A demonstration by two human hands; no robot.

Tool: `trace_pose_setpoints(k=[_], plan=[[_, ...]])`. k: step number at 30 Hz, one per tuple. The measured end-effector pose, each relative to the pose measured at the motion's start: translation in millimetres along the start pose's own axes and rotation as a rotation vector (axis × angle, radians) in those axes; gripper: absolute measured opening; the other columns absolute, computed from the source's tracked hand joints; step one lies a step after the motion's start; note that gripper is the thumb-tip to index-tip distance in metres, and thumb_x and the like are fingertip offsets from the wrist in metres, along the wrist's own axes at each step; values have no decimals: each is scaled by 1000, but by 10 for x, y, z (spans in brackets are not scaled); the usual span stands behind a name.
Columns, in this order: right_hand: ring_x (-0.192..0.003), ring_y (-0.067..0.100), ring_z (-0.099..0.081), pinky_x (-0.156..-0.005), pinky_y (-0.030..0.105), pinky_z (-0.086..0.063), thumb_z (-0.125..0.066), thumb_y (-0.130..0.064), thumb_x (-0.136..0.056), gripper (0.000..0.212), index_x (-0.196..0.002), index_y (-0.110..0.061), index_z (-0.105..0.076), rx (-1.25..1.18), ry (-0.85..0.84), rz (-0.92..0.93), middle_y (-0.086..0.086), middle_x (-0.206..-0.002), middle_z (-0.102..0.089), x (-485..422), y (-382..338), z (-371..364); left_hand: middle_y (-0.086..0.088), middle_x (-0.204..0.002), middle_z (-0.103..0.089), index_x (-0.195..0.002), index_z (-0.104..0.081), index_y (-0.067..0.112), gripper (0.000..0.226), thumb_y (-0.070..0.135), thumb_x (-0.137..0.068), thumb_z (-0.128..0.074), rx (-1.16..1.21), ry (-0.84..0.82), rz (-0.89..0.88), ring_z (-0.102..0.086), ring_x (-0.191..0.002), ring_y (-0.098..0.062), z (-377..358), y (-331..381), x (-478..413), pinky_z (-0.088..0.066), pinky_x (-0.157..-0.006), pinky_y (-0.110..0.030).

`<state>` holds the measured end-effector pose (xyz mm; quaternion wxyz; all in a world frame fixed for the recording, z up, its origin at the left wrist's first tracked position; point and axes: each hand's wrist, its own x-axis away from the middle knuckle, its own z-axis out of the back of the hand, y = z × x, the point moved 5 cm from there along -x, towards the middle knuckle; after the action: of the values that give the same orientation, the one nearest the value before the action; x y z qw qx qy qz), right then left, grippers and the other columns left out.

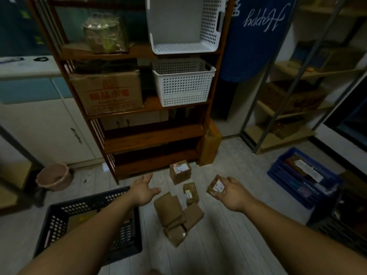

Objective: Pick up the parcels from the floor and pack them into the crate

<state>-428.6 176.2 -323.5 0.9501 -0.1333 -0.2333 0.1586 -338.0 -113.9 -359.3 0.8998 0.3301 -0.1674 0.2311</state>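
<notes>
Several brown parcels lie on the pale floor in front of me: a labelled box (180, 172) near the shelf, a smaller box (191, 192) behind it, and a heap of flat wrapped packets (175, 217). My right hand (234, 193) holds a small labelled parcel (216, 186) above the floor. My left hand (143, 190) hovers open, fingers spread, over the far right corner of a dark blue crate (59, 217) at lower left. The crate's inside is mostly hidden by my left arm; something yellowish shows at its bottom.
A wooden shelf unit (151, 133) with white baskets (182, 84) and a cardboard box stands straight ahead. A second blue crate (301, 177) with items sits at right by a metal rack. A pink bucket (54, 176) stands at left.
</notes>
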Motion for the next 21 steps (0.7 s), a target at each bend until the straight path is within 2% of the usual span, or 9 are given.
trace_pose_setpoints(k=[4,8,11,15,18,21], plan=[[-125,27,-41,-103,34,-38,-50,-49,-91,65,-145,-18,-30,-15,-37,-16,10,-142,-38,-423,-19,-16,-10,-158,-3,-149,-5,22,81,51,-89,-51,29,-65,10,-8,-144,-30,23,-27,-416,-14,-116,-43],[-130,28,-38,-106,34,-35,-52,-45,-91,67,-146,-14,-28,-36,-101,-29,12,-147,-34,-863,-22,-138,-11,-157,-6,-149,-7,21,76,44,-91,-51,15,-79,42,-7,-143,-32,-26,-158,-739,-13,-116,-45],[-132,28,-36,-107,33,-32,-51,-44,-92,65,-145,-13,-29,-50,-165,-1,12,-148,-34,-1197,-37,-330,-12,-156,-15,-149,-9,19,77,43,-90,-54,106,-105,111,-17,-142,-30,-139,-301,-942,-21,-115,-47],[-124,26,-46,-94,27,-36,-50,-36,-95,50,-138,-15,-38,-68,-238,37,10,-139,-46,-1677,-27,-684,-11,-154,-23,-149,-17,16,74,40,-90,-55,151,-95,200,-27,-138,-28,-379,-524,-1162,-25,-113,-41],[-120,20,-49,-100,29,-40,-48,-34,-96,44,-137,-19,-38,-24,-325,97,5,-134,-50,-2109,52,-1036,-10,-146,-38,-146,-26,16,67,34,-90,-57,214,-60,269,-39,-131,-26,-633,-695,-1353,-32,-109,-38],[-109,19,-56,-95,33,-46,-56,-31,-93,42,-132,-17,-46,-75,-424,98,5,-125,-57,-2563,181,-1415,-9,-143,-42,-145,-28,12,66,27,-89,-60,314,-86,340,-44,-127,-24,-1003,-888,-1615,-36,-107,-36]])
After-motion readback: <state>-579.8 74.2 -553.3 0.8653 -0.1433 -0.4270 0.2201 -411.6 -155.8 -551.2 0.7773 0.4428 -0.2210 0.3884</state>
